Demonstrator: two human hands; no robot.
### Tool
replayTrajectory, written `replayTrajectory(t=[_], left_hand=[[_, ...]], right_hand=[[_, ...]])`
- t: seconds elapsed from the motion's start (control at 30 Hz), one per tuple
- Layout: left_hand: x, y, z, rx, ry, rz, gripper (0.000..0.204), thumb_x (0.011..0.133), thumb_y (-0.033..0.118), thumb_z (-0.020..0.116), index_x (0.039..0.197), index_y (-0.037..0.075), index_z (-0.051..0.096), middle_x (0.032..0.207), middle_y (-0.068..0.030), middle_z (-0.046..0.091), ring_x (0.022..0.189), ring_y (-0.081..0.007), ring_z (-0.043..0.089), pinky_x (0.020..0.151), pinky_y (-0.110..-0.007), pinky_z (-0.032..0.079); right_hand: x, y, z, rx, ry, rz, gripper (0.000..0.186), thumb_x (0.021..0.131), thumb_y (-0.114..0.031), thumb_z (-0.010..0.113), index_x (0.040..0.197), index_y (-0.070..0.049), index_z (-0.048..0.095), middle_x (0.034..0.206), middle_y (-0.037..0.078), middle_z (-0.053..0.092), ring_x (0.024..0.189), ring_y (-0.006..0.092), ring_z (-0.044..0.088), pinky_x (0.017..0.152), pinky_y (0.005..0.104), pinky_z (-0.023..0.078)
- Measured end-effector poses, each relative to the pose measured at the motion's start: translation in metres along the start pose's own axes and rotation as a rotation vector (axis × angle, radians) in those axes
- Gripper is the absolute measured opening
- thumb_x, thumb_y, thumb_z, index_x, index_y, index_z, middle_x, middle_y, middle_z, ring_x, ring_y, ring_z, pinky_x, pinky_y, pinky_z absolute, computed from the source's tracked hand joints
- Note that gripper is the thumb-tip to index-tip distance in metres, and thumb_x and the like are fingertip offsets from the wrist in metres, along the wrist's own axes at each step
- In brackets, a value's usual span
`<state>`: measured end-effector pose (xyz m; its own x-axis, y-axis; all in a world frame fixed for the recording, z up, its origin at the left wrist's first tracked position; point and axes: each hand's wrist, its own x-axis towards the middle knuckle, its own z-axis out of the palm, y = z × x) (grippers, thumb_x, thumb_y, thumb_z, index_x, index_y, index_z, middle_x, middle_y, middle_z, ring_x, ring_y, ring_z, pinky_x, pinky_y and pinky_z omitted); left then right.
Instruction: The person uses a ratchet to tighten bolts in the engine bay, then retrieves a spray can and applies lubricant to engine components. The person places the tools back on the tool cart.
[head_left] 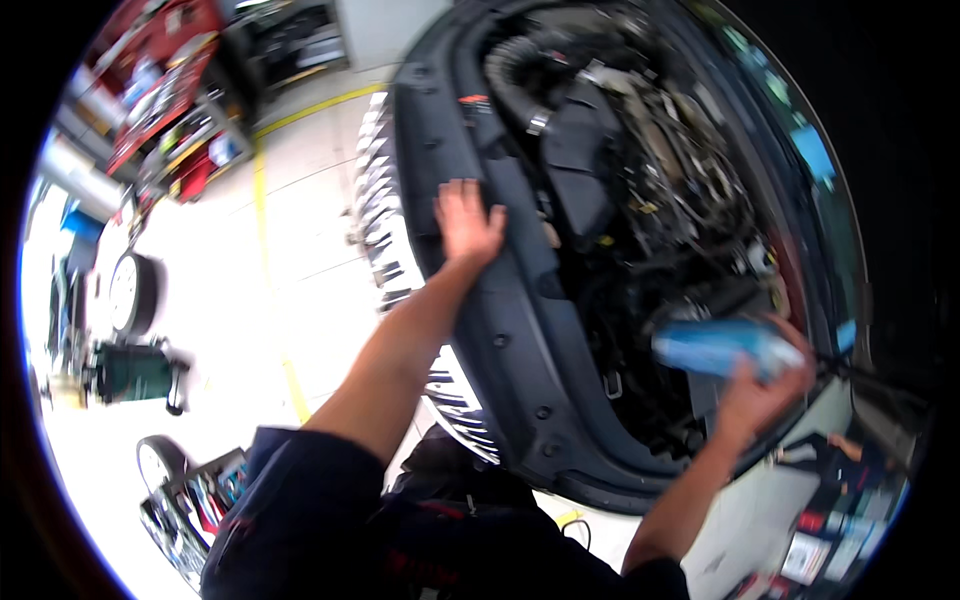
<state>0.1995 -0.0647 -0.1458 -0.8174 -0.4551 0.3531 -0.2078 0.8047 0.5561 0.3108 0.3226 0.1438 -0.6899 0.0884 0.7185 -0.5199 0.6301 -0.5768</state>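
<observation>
Fingers stretched out, my left hand (466,222) lies on the dark plastic front panel (520,290) of a car with its hood up. My right hand (765,395) is closed round one end of a blue bottle (705,347), smeared by motion, with a whitish end near the fingers. The bottle is tilted almost level over the near right part of the engine bay; whether its mouth is open I cannot tell. Below and beyond it are the engine (650,180), a black ribbed air duct (517,80) and a black cover (580,165).
A chrome grille (385,220) edges the car's front. To the left stand a red workbench (165,105) with clutter, a wheel (133,293), a dark green bin (135,372) and a tool cart (205,490). At lower right another person (835,450) is near boxes.
</observation>
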Motion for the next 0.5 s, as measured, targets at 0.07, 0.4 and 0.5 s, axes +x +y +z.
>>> replayTrajectory(t=[0.07,0.4,0.5], left_hand=[[-0.003,-0.008,-0.006,-0.024,-0.199,-0.047,0.1,0.09,0.055,0.068,0.162,0.002,0.022,0.167,-0.0239,0.02,0.157,-0.0414,0.011,0.127,-0.057,0.007],[-0.25,-0.061,-0.261,-0.786,-0.224,-0.344,0.066,0.099,0.035,0.061,0.152,0.003,0.037,0.144,-0.0219,0.045,0.132,-0.0373,0.047,0.111,-0.044,0.041],[-0.391,-0.089,-0.326,-0.656,-0.248,-0.494,0.056,0.101,0.029,0.059,0.147,0.003,0.044,0.135,-0.0195,0.056,0.123,-0.0345,0.057,0.106,-0.043,0.047]], right_hand=[[0.003,-0.073,-0.059,0.147,0.241,-0.064,0.078,0.09,-0.056,0.07,0.141,-0.003,0.044,0.125,0.024,0.06,0.109,0.04,0.066,0.089,0.0557,0.062],[-0.101,-0.145,-0.034,0.638,-0.128,0.019,0.087,0.093,-0.056,0.069,0.152,-0.002,0.033,0.129,0.018,0.055,0.106,0.0301,0.063,0.09,0.0442,0.058],[-0.176,-0.174,0.019,0.717,-0.724,-0.093,0.075,0.086,-0.034,0.078,0.146,-0.004,0.046,0.127,0.017,0.056,0.109,0.0319,0.061,0.094,0.0434,0.053]])
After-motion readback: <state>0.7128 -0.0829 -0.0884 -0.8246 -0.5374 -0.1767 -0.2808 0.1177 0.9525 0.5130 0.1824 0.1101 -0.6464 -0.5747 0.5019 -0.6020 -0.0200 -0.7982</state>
